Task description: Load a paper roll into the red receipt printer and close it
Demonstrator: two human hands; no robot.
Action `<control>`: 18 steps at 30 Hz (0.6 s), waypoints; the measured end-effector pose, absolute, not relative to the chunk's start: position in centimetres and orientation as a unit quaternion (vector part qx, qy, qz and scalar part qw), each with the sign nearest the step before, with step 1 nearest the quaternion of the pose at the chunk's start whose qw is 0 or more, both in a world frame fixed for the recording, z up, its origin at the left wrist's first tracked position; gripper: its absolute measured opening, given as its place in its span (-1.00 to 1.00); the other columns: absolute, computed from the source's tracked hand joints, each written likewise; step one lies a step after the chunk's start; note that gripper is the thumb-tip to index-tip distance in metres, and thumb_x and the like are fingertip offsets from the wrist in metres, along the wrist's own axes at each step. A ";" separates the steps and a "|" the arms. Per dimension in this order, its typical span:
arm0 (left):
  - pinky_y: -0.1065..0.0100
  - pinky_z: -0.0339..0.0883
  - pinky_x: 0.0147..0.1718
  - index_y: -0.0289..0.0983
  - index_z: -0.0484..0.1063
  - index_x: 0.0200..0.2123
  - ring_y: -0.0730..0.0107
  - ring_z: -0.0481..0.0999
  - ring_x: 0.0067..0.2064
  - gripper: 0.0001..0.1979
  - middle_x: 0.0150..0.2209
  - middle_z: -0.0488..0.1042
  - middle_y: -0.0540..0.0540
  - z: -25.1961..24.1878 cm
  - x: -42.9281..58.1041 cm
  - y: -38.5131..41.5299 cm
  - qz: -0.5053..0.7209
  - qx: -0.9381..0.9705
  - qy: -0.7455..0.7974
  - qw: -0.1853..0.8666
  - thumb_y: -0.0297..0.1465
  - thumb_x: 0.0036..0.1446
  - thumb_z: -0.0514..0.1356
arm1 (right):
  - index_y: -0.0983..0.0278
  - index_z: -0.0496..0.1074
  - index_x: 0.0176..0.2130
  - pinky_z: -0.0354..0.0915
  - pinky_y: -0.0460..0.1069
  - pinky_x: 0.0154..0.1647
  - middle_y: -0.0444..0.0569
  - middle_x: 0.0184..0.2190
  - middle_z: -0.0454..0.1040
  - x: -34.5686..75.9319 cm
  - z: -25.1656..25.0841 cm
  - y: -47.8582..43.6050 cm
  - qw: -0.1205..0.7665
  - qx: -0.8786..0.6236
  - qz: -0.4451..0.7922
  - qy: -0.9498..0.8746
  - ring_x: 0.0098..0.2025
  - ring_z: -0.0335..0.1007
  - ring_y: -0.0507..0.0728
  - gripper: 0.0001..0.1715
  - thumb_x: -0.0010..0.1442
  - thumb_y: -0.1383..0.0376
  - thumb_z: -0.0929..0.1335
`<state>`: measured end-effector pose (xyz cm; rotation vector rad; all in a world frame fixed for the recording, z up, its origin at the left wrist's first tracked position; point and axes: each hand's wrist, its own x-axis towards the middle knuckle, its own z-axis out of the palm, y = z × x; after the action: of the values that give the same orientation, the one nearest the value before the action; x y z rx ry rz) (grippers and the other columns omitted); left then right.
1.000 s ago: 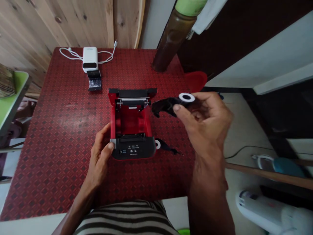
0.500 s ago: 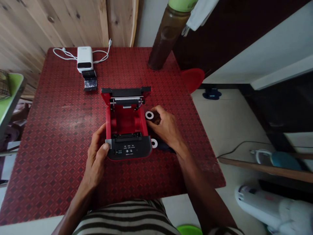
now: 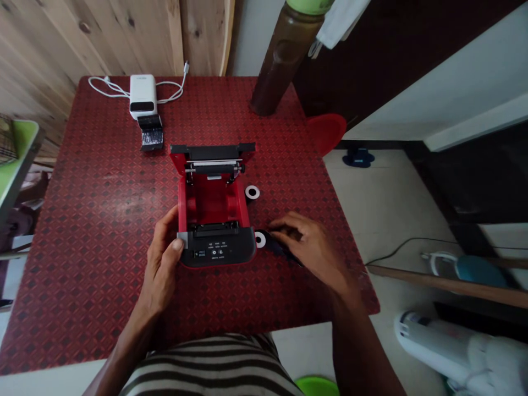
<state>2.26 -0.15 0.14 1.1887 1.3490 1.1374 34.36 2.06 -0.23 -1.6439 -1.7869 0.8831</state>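
Observation:
A red and black label printer (image 3: pixel 218 247) stands in front of me with its lid (image 3: pixel 213 153) raised and its red inner bay bare. My left hand (image 3: pixel 163 256) grips the printer's near left corner, thumb on the grey patch of the black panel. To the right of the printer lie two dark rolls with white cores. The farther roll (image 3: pixel 252 193) sits by itself beside the printer wall. Over the nearer roll (image 3: pixel 261 240), whose dark strip trails to the right, hovers my right hand (image 3: pixel 307 242), fingers loosely bent and apart; whether the fingertips touch it is unclear.
A red patterned table (image 3: pixel 103 264) carries everything. Toward the back left are a small white device (image 3: pixel 142 94), its white cable (image 3: pixel 175 93) and a black printed strip (image 3: pixel 152 133). A tall brown bottle (image 3: pixel 276 66) stands at the back right. A red stool (image 3: pixel 330 132) is beyond the right edge.
My right hand has left the farther roll and moved right and toward me, to the nearer roll. The farther roll stays in place. My left hand keeps its hold on the printer.

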 end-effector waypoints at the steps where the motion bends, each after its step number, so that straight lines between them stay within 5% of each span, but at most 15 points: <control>1: -0.19 0.29 0.51 -0.09 0.45 0.49 -0.18 0.45 0.51 -0.35 0.49 0.51 -0.13 0.1 2.2 -0.2 0.466 0.490 0.555 0.484 0.05 0.49 0.22 | 0.15 0.71 -0.13 0.51 0.04 -0.32 -0.06 -0.26 0.71 34.1 -0.2 1.3 0.276 -0.603 0.337 -0.669 -0.35 0.60 0.14 -0.83 0.33 0.29 0.46; 5: -0.20 0.30 0.49 -0.09 0.45 0.49 -0.20 0.47 0.49 -0.34 0.48 0.52 -0.14 -0.2 2.1 -0.3 0.462 0.495 0.562 0.475 0.08 0.49 0.21 | 0.11 0.70 0.10 0.65 0.13 -0.02 -0.01 0.00 0.76 32.0 -0.2 -0.5 0.297 -0.575 0.332 -0.686 -0.06 0.74 0.21 -0.50 0.22 0.45 0.46; 13: -0.23 0.25 0.52 -0.10 0.44 0.49 -0.23 0.42 0.52 -0.34 0.50 0.49 -0.18 -0.1 2.2 -0.2 0.465 0.487 0.553 0.490 0.06 0.48 0.22 | 0.12 0.68 0.06 0.62 0.26 0.20 0.03 0.07 0.77 30.2 -1.1 -1.1 0.384 -0.602 0.313 -0.626 0.11 0.73 0.26 -0.69 0.35 0.32 0.48; 18: -0.25 0.25 0.52 -0.12 0.44 0.48 -0.23 0.43 0.51 -0.32 0.49 0.49 -0.21 0.0 2.2 -0.3 0.465 0.487 0.559 0.484 0.08 0.47 0.22 | 0.07 0.61 0.14 0.63 0.24 0.14 -0.03 0.07 0.76 31.7 4.4 -0.4 0.359 -0.614 0.262 -0.652 0.07 0.74 0.27 -0.69 0.42 0.21 0.52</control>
<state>2.17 -0.25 -0.03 1.1852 1.3601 1.1327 31.69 -0.40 4.41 -1.5824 -1.6823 0.6769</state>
